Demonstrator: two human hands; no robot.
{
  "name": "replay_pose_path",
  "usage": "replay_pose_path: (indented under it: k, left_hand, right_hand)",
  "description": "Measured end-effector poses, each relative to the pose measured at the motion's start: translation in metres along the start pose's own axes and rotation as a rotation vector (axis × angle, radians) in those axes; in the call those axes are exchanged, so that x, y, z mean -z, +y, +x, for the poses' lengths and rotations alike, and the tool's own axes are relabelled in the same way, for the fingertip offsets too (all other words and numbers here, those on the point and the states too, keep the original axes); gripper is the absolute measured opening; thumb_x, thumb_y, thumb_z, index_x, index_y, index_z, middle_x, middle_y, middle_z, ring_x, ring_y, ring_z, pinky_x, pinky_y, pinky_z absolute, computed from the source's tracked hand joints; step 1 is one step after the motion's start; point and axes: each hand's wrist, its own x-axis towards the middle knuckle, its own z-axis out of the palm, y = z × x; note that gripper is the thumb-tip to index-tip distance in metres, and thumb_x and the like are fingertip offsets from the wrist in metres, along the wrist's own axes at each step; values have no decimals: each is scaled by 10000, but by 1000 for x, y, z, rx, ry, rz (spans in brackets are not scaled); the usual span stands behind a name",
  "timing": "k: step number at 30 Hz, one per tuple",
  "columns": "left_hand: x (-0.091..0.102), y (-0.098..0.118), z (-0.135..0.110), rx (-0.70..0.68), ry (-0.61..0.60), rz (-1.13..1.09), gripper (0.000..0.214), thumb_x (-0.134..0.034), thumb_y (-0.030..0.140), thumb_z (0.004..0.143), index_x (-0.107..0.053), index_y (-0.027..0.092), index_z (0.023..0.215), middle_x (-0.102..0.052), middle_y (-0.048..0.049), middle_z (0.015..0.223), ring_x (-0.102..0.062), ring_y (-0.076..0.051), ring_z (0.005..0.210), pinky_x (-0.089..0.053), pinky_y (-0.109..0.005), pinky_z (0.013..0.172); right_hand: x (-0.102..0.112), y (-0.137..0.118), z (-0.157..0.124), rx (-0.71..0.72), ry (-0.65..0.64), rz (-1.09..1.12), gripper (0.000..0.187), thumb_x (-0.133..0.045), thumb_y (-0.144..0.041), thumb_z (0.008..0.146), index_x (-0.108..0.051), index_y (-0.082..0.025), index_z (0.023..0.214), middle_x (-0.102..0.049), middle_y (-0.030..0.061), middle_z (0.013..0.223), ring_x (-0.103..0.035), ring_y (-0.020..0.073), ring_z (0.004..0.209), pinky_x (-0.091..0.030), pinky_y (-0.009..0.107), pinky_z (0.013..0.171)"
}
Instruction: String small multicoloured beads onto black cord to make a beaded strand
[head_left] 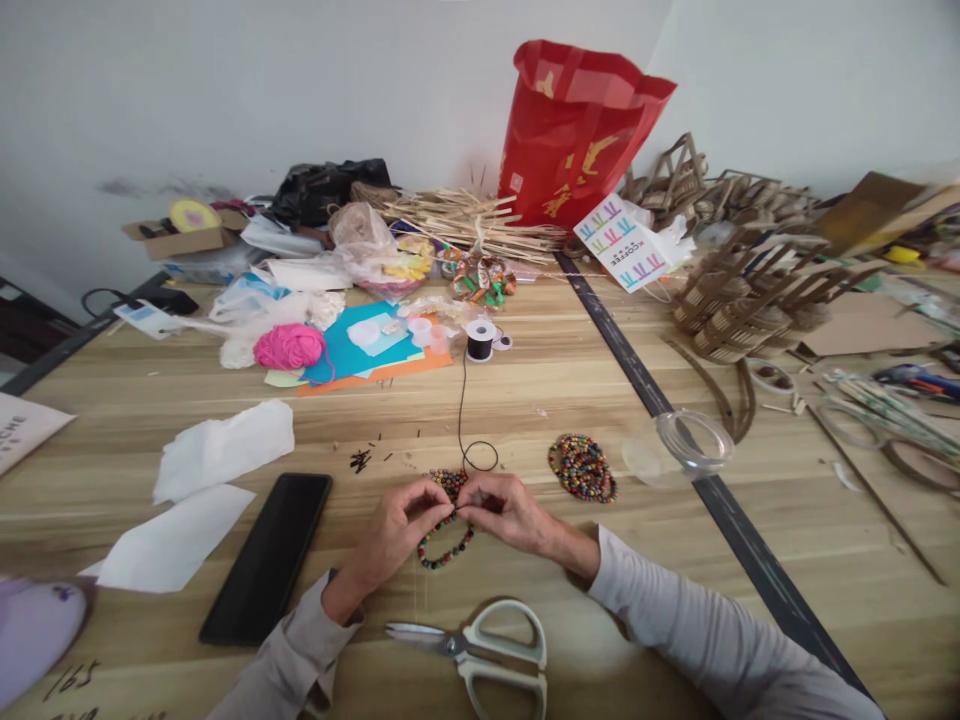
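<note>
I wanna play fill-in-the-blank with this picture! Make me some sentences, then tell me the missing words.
1. The left hand and right hand pinch a small multicoloured loop strung with round ____.
2. The round, soft yarn ball is coloured ____.
3. The white-handled metal scissors point their blades toward the picture's ____ edge.
4. The tall gold-patterned bag is coloured ____.

Missing words: beads; pink; left; red.

On the table [622, 600], the phone [266, 560] lay left of the bead loop [442, 562], and the bead pile [582, 467] lay right of it. The scissors [455, 645] lay before the loop; the spool [480, 342] stood behind it.
</note>
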Motion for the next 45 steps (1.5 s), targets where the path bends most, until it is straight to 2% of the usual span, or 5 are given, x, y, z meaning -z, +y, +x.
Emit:
replay_pose_path:
  k: [5,15,24,33,45]
  left_hand:
    - [-1,-2,0,-5,27,-2,139,-609,283,799,-626,159,738,-619,-12,695,-564,-157,676,-449,-242,646]
    - [9,1,3,-27,203,30,117,-626,251,769,-637,166,690,-659,-13,676,-612,-167,664,-489,-253,643]
    - [11,-11,4,-218,117,297,106,-604,127,784,-685,166,727,-667,-49,766,-624,-189,757,-487,-291,707]
    - [8,-8,2,-264,52,440,137,-596,120,812,-701,185,752,-659,-50,791,-604,-208,800,-486,-316,739]
    - [7,-11,2,-298,58,496,150,-572,107,828,-699,179,791,-646,-52,795,-600,-204,792,-486,-303,709]
  right_hand:
    - [1,0,1,30,5,-86,225,-576,-326,878,-622,-128,783,-548,5,682,-455,97,601,-353,196,534]
    - [5,-3,2,123,47,-109,251,-528,-356,919,-592,-149,793,-544,37,759,-489,140,707,-388,236,609]
    - [2,-2,1,18,37,-15,223,-581,-331,872,-595,-129,778,-512,-3,666,-432,94,582,-342,200,526]
    - [2,-3,1,-12,29,-9,219,-574,-329,869,-573,-135,768,-476,-22,632,-402,86,564,-330,202,520]
    - [2,-3,1,-31,25,17,222,-580,-335,866,-569,-136,768,-473,-24,623,-398,84,557,-323,198,510]
